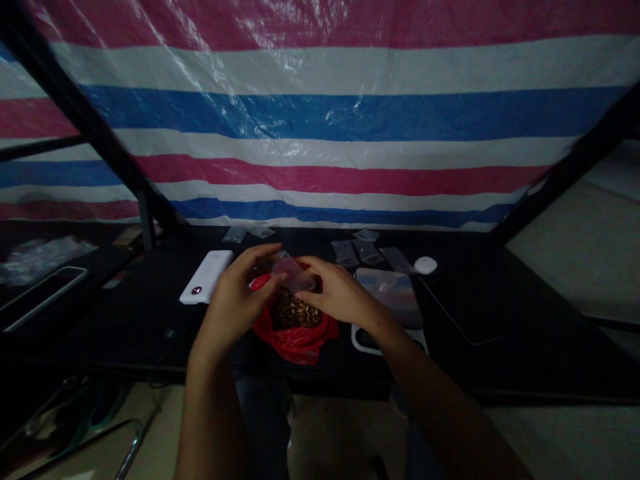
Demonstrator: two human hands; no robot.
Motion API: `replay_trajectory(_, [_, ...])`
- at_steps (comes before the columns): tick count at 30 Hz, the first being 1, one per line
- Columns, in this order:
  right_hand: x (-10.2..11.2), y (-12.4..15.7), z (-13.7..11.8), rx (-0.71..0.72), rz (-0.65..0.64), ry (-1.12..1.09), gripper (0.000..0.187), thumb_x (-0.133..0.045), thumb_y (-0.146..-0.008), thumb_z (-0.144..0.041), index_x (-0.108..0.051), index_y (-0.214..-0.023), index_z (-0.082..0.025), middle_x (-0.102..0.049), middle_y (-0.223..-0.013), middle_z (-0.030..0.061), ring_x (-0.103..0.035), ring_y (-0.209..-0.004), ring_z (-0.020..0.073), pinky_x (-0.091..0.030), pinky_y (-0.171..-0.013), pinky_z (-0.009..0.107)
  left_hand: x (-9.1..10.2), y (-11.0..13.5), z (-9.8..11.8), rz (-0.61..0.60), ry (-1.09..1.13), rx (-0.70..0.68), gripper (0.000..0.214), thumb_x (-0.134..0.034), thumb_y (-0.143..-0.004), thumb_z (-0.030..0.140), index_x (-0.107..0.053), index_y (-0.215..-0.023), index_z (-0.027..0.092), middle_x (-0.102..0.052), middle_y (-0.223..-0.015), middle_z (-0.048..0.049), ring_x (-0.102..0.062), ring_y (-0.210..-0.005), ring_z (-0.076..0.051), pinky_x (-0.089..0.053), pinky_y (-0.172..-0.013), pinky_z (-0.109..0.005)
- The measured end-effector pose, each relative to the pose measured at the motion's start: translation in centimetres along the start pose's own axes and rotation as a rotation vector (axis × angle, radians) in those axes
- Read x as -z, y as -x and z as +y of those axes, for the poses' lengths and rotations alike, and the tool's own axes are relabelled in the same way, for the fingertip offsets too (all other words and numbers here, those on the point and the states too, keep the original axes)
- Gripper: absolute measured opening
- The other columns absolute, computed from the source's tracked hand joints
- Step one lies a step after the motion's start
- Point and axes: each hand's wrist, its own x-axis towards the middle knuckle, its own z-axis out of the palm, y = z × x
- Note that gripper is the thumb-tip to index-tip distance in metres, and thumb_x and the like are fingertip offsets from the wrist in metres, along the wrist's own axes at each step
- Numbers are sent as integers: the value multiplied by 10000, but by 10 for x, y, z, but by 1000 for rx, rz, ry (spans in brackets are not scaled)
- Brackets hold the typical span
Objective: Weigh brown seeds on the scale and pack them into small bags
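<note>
Between my two hands is a small clear plastic bag (291, 270), held over a red plastic bag (300, 343). My left hand (245, 290) grips its left side with thumb and fingers. On the other side, my right hand (335, 287) holds the clear bag near its edge. Brown seeds or nuts (297, 312) fill the red bag, whose mouth lies open below my hands; their exact kind is too dim to tell. Just right of my right hand stands a white kitchen scale (360, 339) with a greyish platform, and something small and clear rests on it.
Several small clear bags (367, 251) lie behind the scale, with more (235, 233) at the back left. A white device (207, 277) sits left of my hands. A round white lid-like object (425, 265) and a dark flat panel (460, 310) are at the right. Striped sheeting (325, 113) hangs behind.
</note>
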Motion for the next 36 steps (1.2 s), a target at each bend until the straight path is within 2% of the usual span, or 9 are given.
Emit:
replay_trajectory(4, [11,-1,6,-43,57,-83,554,-767,-833,-175,-565,-1348,-202,-744,-1150,91,-715,-1010,213,-552,-898,372,1,-1,2,37,16,52,645,-760,-826,461,-543,-1386,224,-616,-1411,-139,-649,-1217,-294,-563,-1025,-491])
replay_trajectory(6, [16,-1,10,-60,88,-118,549,-769,-831,-180,-566,-1341,-198,-748,-1130,95,-718,-989,212,-560,-891,380,2,-2,-2,63,-65,93,613,-703,-866,494,-548,-1388,210,-613,-1413,-149,-649,-1215,-302,-554,-1024,-500])
replay_trajectory(11, [14,-3,14,-65,30,-248,453,-726,-872,-214,-582,-1301,-202,-758,-1102,78,-724,-988,209,-574,-878,373,-1,-5,-32,16,-368,163,527,-591,-918,500,-625,-1304,143,-669,-1320,-177,-637,-1224,-331,-514,-1043,-517])
replay_trajectory(15, [12,-7,16,-60,44,-264,405,-699,-883,-196,-592,-1274,-200,-763,-1085,67,-729,-963,202,-572,-851,352,-8,-6,-50,-50,-438,200,447,-603,-902,403,-651,-1270,153,-724,-1231,-165,-675,-1170,-325,-518,-1024,-487])
replay_trajectory(22, [30,-13,28,-221,292,230,444,-689,-911,-370,-621,-1279,-132,-746,-958,120,-712,-881,268,-544,-821,418,-15,-10,-45,-102,-368,227,316,-525,-932,334,-710,-1132,174,-769,-1117,-127,-721,-1030,-299,-543,-950,-449])
replay_trajectory(26, [29,-12,29,-256,326,442,720,-702,-890,-484,-484,-1446,-81,-675,-1224,239,-642,-1139,368,-498,-937,495,-21,-11,-43,-37,-227,217,325,-520,-944,351,-692,-1154,172,-752,-1169,-114,-703,-1079,-273,-534,-985,-423])
replay_trajectory(29, [31,-7,17,-248,247,549,521,-632,-946,-472,-597,-1306,-97,-664,-1259,237,-612,-1194,360,-467,-971,477,-25,-13,-46,55,-136,212,347,-519,-947,354,-671,-1186,155,-734,-1207,-122,-684,-1120,-263,-515,-1019,-421])
replay_trajectory(32, [34,0,0,-312,41,543,234,-597,-976,-356,-671,-1061,-150,-742,-1034,139,-694,-967,273,-485,-823,367,-27,-15,-49,128,-97,211,370,-518,-949,374,-662,-1204,148,-732,-1192,-127,-685,-1105,-266,-518,-1007,-421])
replay_trajectory(36, [30,8,-12,-375,-214,570,212,-712,-879,-285,-642,-1021,-144,-736,-976,117,-690,-886,250,-425,-705,316,-26,-15,-50,71,-123,213,432,-587,-912,425,-656,-1243,156,-716,-1247,-125,-672,-1143,-278,-500,-1041,-429])
